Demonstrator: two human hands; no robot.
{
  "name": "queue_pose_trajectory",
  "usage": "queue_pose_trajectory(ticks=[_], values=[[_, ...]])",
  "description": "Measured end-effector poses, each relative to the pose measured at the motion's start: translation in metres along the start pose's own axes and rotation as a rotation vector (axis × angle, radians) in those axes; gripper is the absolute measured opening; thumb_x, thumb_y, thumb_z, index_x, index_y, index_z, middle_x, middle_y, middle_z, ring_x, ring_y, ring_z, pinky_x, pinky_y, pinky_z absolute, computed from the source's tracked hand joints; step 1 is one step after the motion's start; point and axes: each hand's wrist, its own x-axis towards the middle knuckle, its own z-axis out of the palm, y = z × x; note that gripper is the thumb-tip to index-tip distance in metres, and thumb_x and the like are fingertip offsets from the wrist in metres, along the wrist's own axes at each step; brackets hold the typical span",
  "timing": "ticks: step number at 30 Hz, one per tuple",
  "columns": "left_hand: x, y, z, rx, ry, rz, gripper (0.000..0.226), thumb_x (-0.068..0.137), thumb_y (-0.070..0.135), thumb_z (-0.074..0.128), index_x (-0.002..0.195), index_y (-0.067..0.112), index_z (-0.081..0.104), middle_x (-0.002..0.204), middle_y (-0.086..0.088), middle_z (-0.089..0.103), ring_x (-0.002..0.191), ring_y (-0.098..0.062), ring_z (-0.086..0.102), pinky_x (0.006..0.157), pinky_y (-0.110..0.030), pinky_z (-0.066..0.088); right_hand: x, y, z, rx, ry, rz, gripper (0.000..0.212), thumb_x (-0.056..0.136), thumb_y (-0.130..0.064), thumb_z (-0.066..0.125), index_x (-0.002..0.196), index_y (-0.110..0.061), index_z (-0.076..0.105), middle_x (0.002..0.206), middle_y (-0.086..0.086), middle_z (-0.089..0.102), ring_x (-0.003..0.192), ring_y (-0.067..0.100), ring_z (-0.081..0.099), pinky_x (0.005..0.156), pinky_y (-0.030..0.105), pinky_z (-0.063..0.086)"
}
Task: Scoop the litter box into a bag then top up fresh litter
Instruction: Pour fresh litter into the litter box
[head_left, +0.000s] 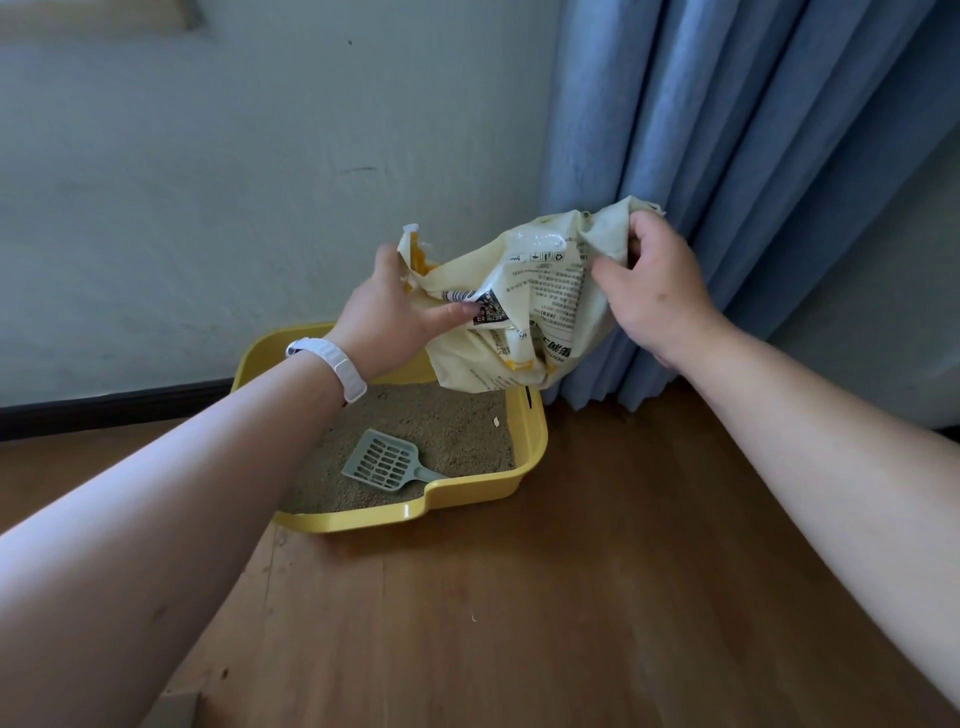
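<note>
Litter box (532, 441) is the yellow tray sitting on the wood floor (571, 597), pushed back into the corner where the white wall (208, 208) meets the blue curtain (753, 156). It's got a fairly even bed of tan litter (447, 421) in it, and a grey slotted scoop (387, 461) is lying flat on top near the front edge, its handle pointing at the notch in the front rim.

Only the one head view here, looking down over both forearms. The crumpled cream litter bag (524, 306) is being held up in the air over the back of the tray, right in front of the curtain. It looks pretty limp and flattened, with printed text, a barcode and a bit of orange showing at the torn left end.

Left hand (387, 317) has a white wristband (332, 364) on it and is closed on the bag's left end, thumb lying across the front by the barcode. Right hand (654, 286) is bunched tight around the top right corner, fingers curled into the plastic. Can't tell whether anything is coming out of the bag.
</note>
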Motion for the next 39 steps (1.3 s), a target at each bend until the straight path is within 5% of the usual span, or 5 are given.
queue_pose_trajectory(ticks=[10,18,34,39], values=[[0.001,-0.001,0.004,0.073,0.002,-0.054,0.061,0.077,0.052,0.074,0.121,0.021,0.046,0.104,0.004,0.06,0.085,-0.015,0.062,0.07,-0.038,0.057,0.0,-0.006,0.0,-0.027,-0.011,-0.06,0.016,0.087,-0.014,0.058,0.099,-0.003,0.058,0.096,0.012,0.068,0.088,0.03,0.063,0.075,0.045,0.053],[0.004,-0.01,0.013,0.061,-0.019,-0.074,0.046,0.076,0.05,0.077,0.105,0.025,0.051,0.094,0.009,0.061,0.08,-0.009,0.061,0.059,-0.027,0.05,-0.001,-0.006,0.0,-0.066,-0.019,-0.081,0.01,0.09,-0.013,0.059,0.098,-0.006,0.059,0.094,0.008,0.069,0.087,0.027,0.064,0.073,0.04,0.053],[0.008,-0.013,0.025,-0.144,-0.085,-0.16,0.046,0.077,0.041,0.079,0.11,0.025,0.053,0.095,0.011,0.064,0.08,-0.004,0.062,0.059,-0.02,0.048,0.003,-0.006,-0.001,-0.087,-0.007,-0.108,0.011,0.089,-0.012,0.059,0.095,-0.003,0.058,0.091,0.011,0.068,0.083,0.028,0.063,0.07,0.037,0.05],[0.008,-0.017,0.028,-0.153,-0.114,-0.165,0.049,0.078,0.042,0.078,0.116,0.024,0.052,0.101,0.008,0.065,0.086,-0.01,0.064,0.068,-0.029,0.056,0.004,-0.009,0.001,-0.093,-0.005,-0.13,0.008,0.088,-0.012,0.058,0.091,-0.005,0.056,0.09,0.012,0.067,0.074,0.02,0.057,0.066,0.033,0.048]])
